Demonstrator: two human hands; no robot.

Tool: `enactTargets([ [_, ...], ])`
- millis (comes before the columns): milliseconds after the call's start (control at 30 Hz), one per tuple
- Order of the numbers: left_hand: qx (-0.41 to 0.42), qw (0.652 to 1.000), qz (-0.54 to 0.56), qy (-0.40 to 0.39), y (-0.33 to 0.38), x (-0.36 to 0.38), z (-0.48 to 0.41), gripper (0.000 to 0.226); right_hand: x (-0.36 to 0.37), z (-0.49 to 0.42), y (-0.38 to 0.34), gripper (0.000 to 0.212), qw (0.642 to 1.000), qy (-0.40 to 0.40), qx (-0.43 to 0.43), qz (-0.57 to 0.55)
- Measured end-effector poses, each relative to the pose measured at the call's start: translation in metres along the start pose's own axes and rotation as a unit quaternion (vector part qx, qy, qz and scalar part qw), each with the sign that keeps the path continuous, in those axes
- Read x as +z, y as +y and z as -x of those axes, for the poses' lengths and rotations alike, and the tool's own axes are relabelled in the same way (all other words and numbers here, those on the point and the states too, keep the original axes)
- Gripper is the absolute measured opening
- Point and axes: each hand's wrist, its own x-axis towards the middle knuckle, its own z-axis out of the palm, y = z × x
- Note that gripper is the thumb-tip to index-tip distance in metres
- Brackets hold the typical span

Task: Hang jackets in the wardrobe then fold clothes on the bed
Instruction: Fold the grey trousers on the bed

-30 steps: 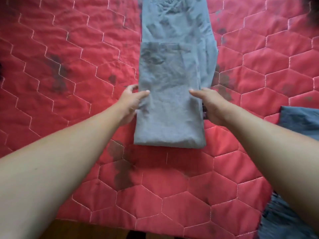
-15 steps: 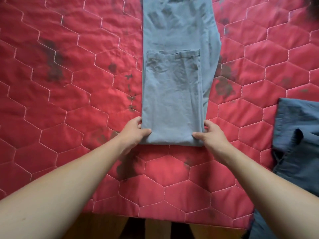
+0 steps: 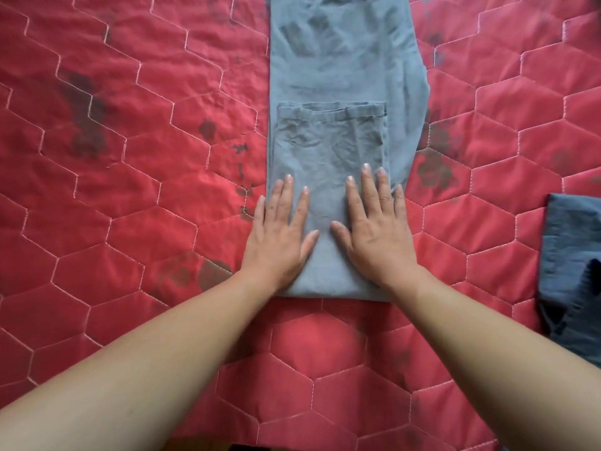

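Head view: your left hand (image 3: 278, 237) and right hand (image 3: 377, 231) lie flat, fingers spread, pressing the folded end of the grey trousers (image 3: 338, 151). The trousers lie on the red quilt (image 3: 130, 190). A dark blue garment (image 3: 575, 271) lies well to the right.

— What's beside my left hand (image 3: 275, 237)?
— Open red quilt (image 3: 130, 196), all along its outer side.
— And my right hand (image 3: 379, 237)?
— I see quilt next to it, then a dark blue garment (image 3: 572, 265) well off to its outer side. The grey trousers (image 3: 325, 148) run on beyond both hands.
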Motion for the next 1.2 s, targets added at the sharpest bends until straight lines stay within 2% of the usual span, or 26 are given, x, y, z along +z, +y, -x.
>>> enactTargets([
  [67, 0.003, 1.0, -0.012, -0.01, -0.003, 0.015, -0.003, 0.077, 0.015, -0.005, 0.008, 0.083, 0.999, -0.02, -0.001, 0.026],
  [200, 0.019, 1.0, -0.015, 0.016, -0.008, 0.005, -0.011, 0.074, 0.008, -0.008, 0.007, 0.081, 0.999, -0.006, 0.008, 0.033],
  [333, 0.017, 0.998, -0.016, 0.064, -0.021, -0.022, -0.073, 0.07, -0.021, -0.063, 0.017, 0.071, 0.997, 0.071, -0.01, 0.018],
  [467, 0.004, 0.999, -0.019, 0.029, -0.033, -0.022, -0.131, 0.08, -0.019, -0.124, 0.038, 0.082, 0.998, 0.037, 0.019, 0.038],
  [633, 0.0, 0.999, 0.0, 0.034, -0.04, -0.014, -0.136, 0.081, -0.005, -0.129, 0.045, 0.087, 0.998, 0.04, 0.037, 0.044],
  [767, -0.013, 0.998, 0.064, -0.013, -0.035, -0.036, -0.135, 0.08, -0.023, -0.126, 0.042, 0.088, 0.999, 0.006, 0.038, -0.014],
  [833, -0.056, 0.986, 0.156, 0.012, -0.035, -0.043, -0.119, 0.082, -0.029, -0.102, 0.037, 0.089, 0.992, 0.018, 0.06, -0.106],
  [933, -0.167, 0.927, 0.331, 0.052, -0.029, -0.045, -0.066, 0.077, -0.028, -0.037, 0.021, 0.086, 0.948, 0.059, 0.165, -0.264],
  [1033, -0.258, 0.872, 0.413, 0.048, -0.017, -0.042, -0.014, 0.064, -0.026, 0.021, 0.003, 0.078, 0.892, 0.079, 0.264, -0.357],
  [1133, -0.327, 0.815, 0.479, 0.003, -0.012, -0.04, 0.009, 0.045, -0.037, 0.046, -0.001, 0.072, 0.816, 0.043, 0.384, -0.431],
  [1200, -0.349, 0.79, 0.502, -0.049, -0.011, -0.04, 0.016, 0.033, -0.042, 0.049, 0.004, 0.059, 0.782, -0.015, 0.415, -0.465],
])
